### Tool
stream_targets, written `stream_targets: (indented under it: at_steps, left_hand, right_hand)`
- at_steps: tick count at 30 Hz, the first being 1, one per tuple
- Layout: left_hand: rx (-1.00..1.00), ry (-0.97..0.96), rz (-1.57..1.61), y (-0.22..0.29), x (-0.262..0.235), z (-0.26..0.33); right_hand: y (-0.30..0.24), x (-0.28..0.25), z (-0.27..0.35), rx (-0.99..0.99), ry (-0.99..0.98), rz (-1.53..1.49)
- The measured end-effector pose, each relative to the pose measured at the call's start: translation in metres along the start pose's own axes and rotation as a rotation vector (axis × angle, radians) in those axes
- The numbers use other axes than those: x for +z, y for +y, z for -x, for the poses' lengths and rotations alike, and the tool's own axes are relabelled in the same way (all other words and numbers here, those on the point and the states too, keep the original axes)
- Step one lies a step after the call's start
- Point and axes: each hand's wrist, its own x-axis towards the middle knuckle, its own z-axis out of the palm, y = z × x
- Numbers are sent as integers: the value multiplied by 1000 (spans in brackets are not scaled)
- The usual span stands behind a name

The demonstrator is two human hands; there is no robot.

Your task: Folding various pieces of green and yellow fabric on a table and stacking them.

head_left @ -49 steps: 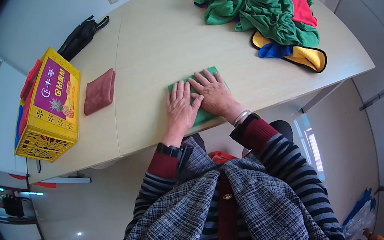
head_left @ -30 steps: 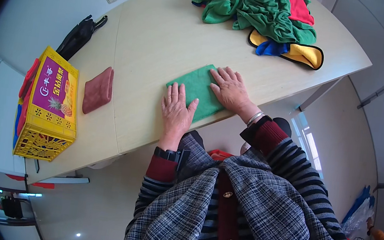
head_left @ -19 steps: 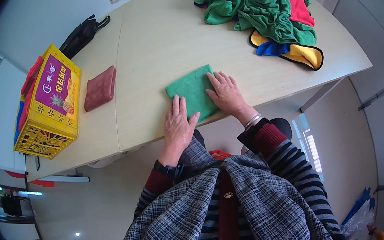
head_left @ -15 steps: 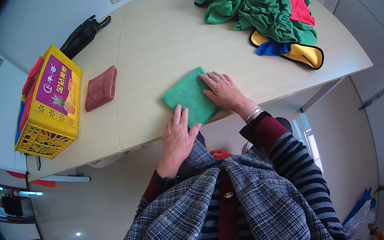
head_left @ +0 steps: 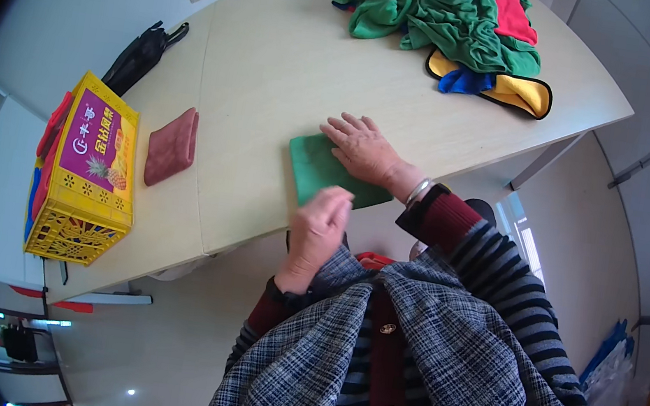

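A flat green cloth [head_left: 307, 163] is laid at the near edge of the bench [head_left: 265, 95], with its right-hand corner brought up to that edge. Its upper right part is covered by the right hand [head_left: 365, 155], whose grip is opened out flat, palm down, with the fingers stretched toward the far edge; nothing is clasped there, and the cloth is only pressed from above. The left hand [head_left: 320, 226] is held over the near side of the cloth with its fingers curled in; it is blurred, and whether any fabric is pinched in that grip cannot be told. The near border of the cloth is partly hidden by this hand. On the left part of the bench, across a seam, a folded reddish-brown cloth [head_left: 172, 147] is placed between the green cloth and a yellow crate [head_left: 83, 236], which is set by the left end, with red fabric [head_left: 55, 128] seen at its outer side. A black bag [head_left: 139, 59] is laid behind the crate, along the far left edge. Toward the far right, a heap of crumpled cloths [head_left: 466, 23] is piled, with a black-edged yellow cloth [head_left: 527, 94] partly covered by a blue one [head_left: 465, 81] at its near side.
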Motion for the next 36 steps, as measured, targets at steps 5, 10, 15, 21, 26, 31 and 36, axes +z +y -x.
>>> stream_targets:
  at_steps: [5,10,15,21,26,31,36]
  left_hand:
    - [-85,22,-361,-42,9,-34]
    - [-101,-86,-542,-61,22,-43]
    - [-170,-120,-570,-51,21,-45]
    - [-85,47,-586,-44,11,-26]
    - [56,274,-288,-18,5,47]
    - [-872,-137,744,-35,0,78]
    - [-938,330,1478,-45,12,86]
  right_hand:
    - [-22,10,22,131,44,25]
    - [-10,19,23,153,102,40]
    - [-5,20,21,188,97,39]
    - [0,12,15,204,40,-15]
    - [5,20,22,191,102,-17]
    - [-36,19,18,209,111,-36]
    - [-78,28,26,192,135,-67]
